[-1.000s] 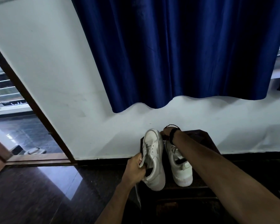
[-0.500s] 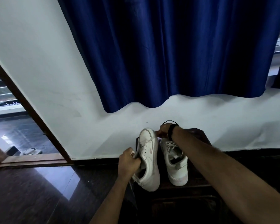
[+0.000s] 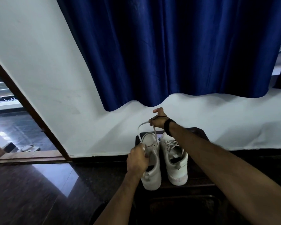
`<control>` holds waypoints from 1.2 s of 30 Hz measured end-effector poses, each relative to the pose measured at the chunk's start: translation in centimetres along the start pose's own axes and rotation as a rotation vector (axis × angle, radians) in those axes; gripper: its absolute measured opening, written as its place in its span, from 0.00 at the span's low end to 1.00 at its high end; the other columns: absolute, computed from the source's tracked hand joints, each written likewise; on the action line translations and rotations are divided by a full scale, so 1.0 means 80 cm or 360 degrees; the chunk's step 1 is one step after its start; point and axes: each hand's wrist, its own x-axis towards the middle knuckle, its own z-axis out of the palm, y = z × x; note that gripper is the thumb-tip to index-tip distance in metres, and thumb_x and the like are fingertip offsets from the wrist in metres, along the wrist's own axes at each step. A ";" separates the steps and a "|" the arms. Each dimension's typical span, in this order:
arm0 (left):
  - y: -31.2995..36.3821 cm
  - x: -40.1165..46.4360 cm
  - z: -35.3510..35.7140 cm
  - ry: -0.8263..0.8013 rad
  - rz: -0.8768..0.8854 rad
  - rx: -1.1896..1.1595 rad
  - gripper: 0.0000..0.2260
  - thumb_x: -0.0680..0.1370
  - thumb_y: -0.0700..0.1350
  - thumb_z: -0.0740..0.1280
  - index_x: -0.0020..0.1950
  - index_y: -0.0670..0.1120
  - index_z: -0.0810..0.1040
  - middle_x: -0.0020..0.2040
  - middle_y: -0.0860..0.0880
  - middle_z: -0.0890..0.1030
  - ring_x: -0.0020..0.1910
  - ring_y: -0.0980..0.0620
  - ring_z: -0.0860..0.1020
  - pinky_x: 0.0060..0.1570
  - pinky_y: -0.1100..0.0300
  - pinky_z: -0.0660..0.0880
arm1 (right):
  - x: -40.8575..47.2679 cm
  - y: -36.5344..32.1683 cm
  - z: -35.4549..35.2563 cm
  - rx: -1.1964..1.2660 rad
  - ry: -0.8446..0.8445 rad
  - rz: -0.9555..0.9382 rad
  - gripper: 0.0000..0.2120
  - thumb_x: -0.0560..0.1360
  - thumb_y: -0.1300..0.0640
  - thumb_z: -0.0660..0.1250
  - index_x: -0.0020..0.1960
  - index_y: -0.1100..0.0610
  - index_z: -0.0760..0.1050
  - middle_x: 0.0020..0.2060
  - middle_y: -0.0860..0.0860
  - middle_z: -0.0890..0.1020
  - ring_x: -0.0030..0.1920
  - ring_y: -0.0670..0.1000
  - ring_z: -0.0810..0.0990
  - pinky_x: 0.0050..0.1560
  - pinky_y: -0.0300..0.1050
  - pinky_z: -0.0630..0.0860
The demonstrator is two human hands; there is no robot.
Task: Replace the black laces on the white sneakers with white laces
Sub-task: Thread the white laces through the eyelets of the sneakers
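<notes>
Two white sneakers stand side by side on a dark wooden stool [image 3: 199,132], toes toward the wall. My left hand [image 3: 137,158] grips the side of the left sneaker [image 3: 152,174] near its eyelets. My right hand [image 3: 158,118] is raised above the toes and pinches a white lace [image 3: 155,132] that loops down to the left sneaker's front eyelets. A thin dark cord lies across my right hand. The right sneaker [image 3: 177,166] carries white laces.
A dark blue curtain [image 3: 177,54] hangs on the white wall behind the stool. An open doorway with a brown frame [image 3: 31,111] is at the left, a sandal [image 3: 29,148] beyond it. The floor [image 3: 39,192] is dark and glossy.
My right hand has risen from the sneaker toes, drawing a white lace up from the left sneaker. My left hand has shifted up along that sneaker's side.
</notes>
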 end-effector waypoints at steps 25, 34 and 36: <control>0.117 0.013 -0.188 0.0268 0.0028 -0.0337 0.19 0.78 0.52 0.63 0.30 0.47 0.67 0.31 0.53 0.72 0.37 0.46 0.73 0.38 0.57 0.66 | -0.222 0.065 0.051 -0.1702 0.0261 -0.0743 0.30 0.75 0.34 0.44 0.60 0.55 0.71 0.63 0.57 0.71 0.62 0.61 0.69 0.63 0.61 0.60; 0.159 0.005 -0.247 0.0437 0.0260 -0.0487 0.15 0.77 0.44 0.61 0.31 0.43 0.66 0.27 0.49 0.69 0.27 0.49 0.67 0.28 0.57 0.64 | -0.229 0.078 0.077 -0.1678 0.0106 -0.0593 0.40 0.67 0.33 0.33 0.68 0.50 0.62 0.69 0.55 0.64 0.70 0.59 0.61 0.69 0.59 0.56; 0.162 0.007 -0.258 0.0436 0.0295 -0.0438 0.14 0.77 0.45 0.61 0.32 0.41 0.68 0.28 0.48 0.72 0.28 0.49 0.69 0.29 0.56 0.67 | -0.230 0.077 0.077 -0.1709 0.0092 -0.0576 0.45 0.65 0.32 0.30 0.73 0.51 0.57 0.75 0.56 0.57 0.73 0.59 0.57 0.71 0.60 0.53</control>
